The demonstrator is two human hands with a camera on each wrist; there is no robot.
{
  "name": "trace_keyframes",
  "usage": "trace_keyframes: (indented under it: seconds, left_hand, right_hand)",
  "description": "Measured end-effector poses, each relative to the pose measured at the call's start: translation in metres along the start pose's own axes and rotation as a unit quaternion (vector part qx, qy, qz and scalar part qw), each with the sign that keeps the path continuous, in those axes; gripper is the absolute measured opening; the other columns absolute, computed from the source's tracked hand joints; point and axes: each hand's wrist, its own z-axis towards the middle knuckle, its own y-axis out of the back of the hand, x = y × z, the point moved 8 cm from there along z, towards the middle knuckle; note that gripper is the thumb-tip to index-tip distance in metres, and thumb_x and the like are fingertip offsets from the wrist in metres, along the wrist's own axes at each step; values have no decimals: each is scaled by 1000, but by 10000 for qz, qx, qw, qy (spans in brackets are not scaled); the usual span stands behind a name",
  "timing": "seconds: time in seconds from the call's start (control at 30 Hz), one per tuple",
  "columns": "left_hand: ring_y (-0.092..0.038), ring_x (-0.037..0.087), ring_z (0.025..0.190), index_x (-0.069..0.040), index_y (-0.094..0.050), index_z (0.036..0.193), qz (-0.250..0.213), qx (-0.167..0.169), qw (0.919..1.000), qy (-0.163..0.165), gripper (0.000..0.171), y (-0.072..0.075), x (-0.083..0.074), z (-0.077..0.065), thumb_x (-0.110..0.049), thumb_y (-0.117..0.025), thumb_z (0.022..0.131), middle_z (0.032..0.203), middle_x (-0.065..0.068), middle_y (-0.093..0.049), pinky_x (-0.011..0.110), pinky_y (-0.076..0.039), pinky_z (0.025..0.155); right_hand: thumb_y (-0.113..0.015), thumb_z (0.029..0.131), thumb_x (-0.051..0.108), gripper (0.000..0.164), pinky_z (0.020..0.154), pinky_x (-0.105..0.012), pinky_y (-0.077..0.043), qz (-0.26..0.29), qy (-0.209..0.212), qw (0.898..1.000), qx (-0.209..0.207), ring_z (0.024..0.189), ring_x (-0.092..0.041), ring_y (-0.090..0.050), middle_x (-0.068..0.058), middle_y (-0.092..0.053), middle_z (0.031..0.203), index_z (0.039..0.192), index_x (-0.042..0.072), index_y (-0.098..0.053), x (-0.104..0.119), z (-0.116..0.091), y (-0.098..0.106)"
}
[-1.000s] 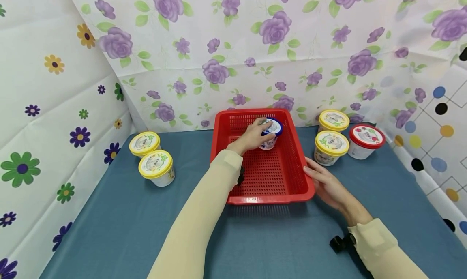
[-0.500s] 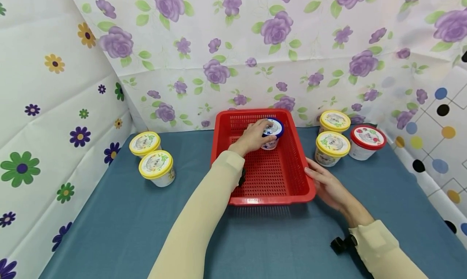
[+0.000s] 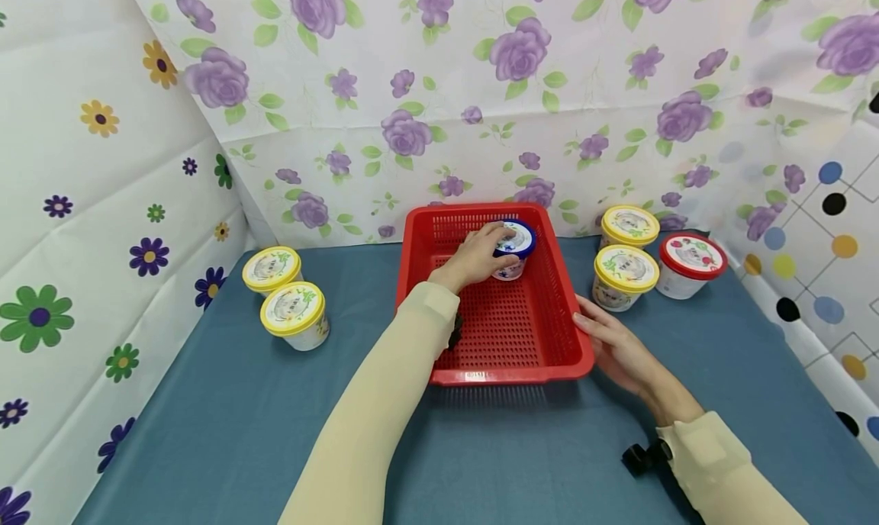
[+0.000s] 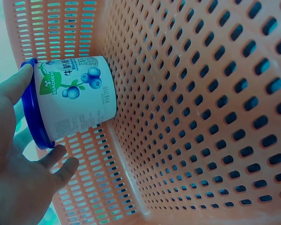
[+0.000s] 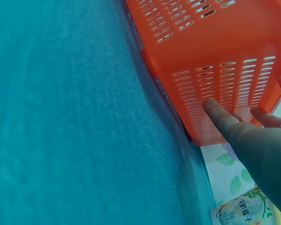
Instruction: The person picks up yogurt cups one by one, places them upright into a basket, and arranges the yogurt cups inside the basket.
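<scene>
Head view looks forward and down on the red basket (image 3: 511,375); close wrist views share it, left facing inside, right its outer wall.

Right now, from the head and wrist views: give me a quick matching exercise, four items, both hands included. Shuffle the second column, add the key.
Column 1
1. Blue-lidded tub
2. Red-lidded tub
3. Left hand
4. Right hand

Column 2
A. On the blue cloth, right of a yellow-lidded tub
B. Gripping a tub
C. Touching the side of the red basket from outside
D. Upright inside the red basket

Pairs: 1-D, 2-A, 3-B, 4-C
</scene>
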Motion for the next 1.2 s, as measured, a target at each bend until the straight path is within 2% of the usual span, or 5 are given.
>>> trace_keyframes:
  seconds: [0.3,0.6,0.8,1.0,1.2]
  left_hand:
    - [-26,36,152,-20,-47,156,-120,-188,9997,104,59,7,-3,0,-39,-66,103,170,6,-25,60,-26,120]
    - [-28,31,150,-21,-50,153,-428,-321,9985,143,52,16,-9,0,-39,-62,106,166,2,-31,56,-25,122]
    - [-30,30,149,-18,-51,152,-462,-461,9979,-52,49,23,-13,0,-34,-62,107,163,5,-34,50,-28,122]
    - [-30,32,151,-16,-53,151,-757,-670,9947,-186,48,38,-18,-7,-33,-61,107,165,8,-34,51,-32,120]
    - [-35,26,150,-16,-53,152,-1040,-929,9893,-431,47,60,-27,-15,-29,-62,107,160,5,-41,46,-34,120]
  right_hand:
    - [-36,115,21,59,99,-35,-55,-75,-26,9999,-98,123,-14,-62,-8,-47,153,167,8,-11,2,0,-1]
    - [-37,115,22,62,100,-33,-54,-45,37,10000,-69,126,-14,-60,-6,-48,154,167,5,-7,0,0,1]
    - [-37,115,22,62,100,-33,-54,-16,79,10000,-44,125,-14,-60,-5,-49,153,167,5,-6,1,-1,1]
    - [-36,115,21,62,99,-34,-55,35,91,10000,1,124,-14,-61,-5,-50,153,167,5,-7,1,-1,0]
    - [-36,115,22,60,99,-35,-55,-32,49,10000,-48,124,-15,-61,-8,-49,153,167,6,-9,2,0,0]
